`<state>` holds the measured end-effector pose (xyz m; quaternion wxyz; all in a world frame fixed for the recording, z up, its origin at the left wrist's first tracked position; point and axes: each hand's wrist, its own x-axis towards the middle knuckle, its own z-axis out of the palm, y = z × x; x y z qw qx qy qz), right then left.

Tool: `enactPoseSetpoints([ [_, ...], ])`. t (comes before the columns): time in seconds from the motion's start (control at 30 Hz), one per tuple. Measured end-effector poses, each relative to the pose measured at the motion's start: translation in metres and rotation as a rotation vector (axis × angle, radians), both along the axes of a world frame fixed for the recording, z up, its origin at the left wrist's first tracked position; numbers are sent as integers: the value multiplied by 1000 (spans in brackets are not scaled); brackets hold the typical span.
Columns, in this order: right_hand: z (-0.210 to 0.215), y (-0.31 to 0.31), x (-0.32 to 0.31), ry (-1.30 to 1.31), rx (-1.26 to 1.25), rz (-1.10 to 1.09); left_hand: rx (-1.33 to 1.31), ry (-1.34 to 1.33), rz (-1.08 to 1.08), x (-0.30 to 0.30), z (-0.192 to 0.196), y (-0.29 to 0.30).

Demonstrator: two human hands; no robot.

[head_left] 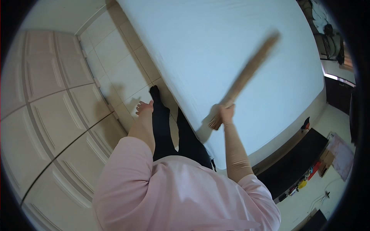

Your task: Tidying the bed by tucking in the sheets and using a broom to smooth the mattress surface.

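Observation:
My right hand (227,112) is closed round a brown stick broom (248,73), a long bundle of thin sticks, near its lower end. The broom slants up and to the right above the white-sheeted bed (185,42). Its far end is smeared by motion, and I cannot tell whether it touches the sheet. Down at my left side, my left hand (144,107) has its fingers spread and holds nothing. It is beside my leg in black trousers, over the tiled floor.
Pale panelled cabinet doors (58,111) line the left side. Between them and the bed runs a strip of beige tiles (119,73). A long black cabinet (295,165) stands at the right, with small coloured items (302,183) along it. Clothes or bags (333,42) hang at the upper right.

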<state>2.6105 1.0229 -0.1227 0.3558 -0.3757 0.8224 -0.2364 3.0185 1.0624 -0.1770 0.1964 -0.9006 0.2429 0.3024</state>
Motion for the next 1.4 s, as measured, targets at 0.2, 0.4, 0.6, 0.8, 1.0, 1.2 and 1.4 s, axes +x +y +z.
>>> enactPoseSetpoints([
  [0.2,84,20,106,125,405,646,-650,544,207,-7,-22,-72],
  [0.4,138,-10,75,387,182,453,-1025,577,587,-43,-27,-143],
  [0.6,112,-49,27,109,-36,-328,-792,651,1215,33,-56,-106],
  [0.8,35,-123,71,-234,22,-551,-576,140,651,119,-53,-104],
  [1.0,25,-91,226,106,209,192,-535,332,507,156,-39,-133],
  [1.2,114,-117,258,263,293,713,-465,562,255,159,-7,-179],
  [1.4,136,-146,174,464,135,335,-408,480,-75,163,54,-233],
])
